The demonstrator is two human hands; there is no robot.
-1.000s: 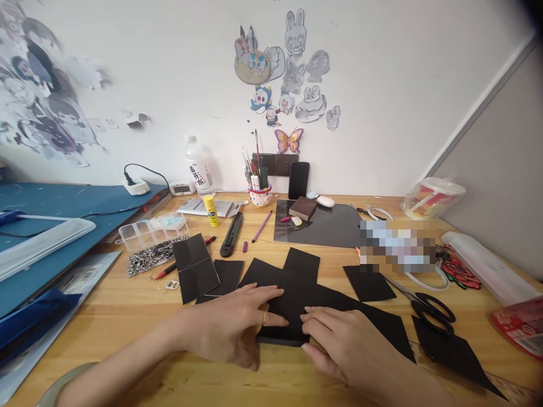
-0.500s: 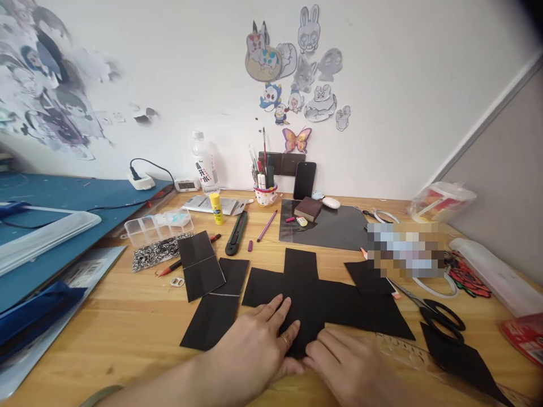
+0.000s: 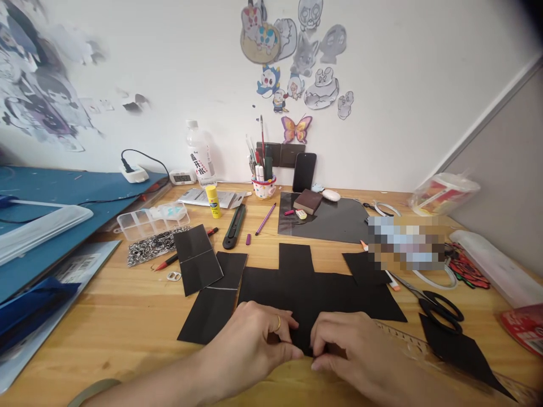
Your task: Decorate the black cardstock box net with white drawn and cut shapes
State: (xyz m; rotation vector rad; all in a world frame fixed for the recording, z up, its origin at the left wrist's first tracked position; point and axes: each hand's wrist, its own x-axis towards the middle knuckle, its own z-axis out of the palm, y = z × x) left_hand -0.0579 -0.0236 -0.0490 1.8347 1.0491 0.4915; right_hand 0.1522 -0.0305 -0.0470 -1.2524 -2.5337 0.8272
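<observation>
A cross-shaped piece of black paper lies on the wooden table, its lower flap between my hands. My left hand, with a ring on one finger, has its fingers bent and its thumb at the flap's left lower edge. Opposite it, my right hand pinches the lower edge of the same paper with thumb and curled fingers. To the left, a creased black card partly overlaps another black piece. A smaller black piece rests over the cross's right arm.
Scissors, a clear ruler and a black scrap lie at the right. Further back are a cutter, a glue stick, a pen cup, a phone and a bottle. A box of metal rings sits left.
My left hand's fingers have drawn back from lying on the paper and bent toward its lower edge. My right hand's fingers have shifted slightly at that edge. The view has tilted down a little.
</observation>
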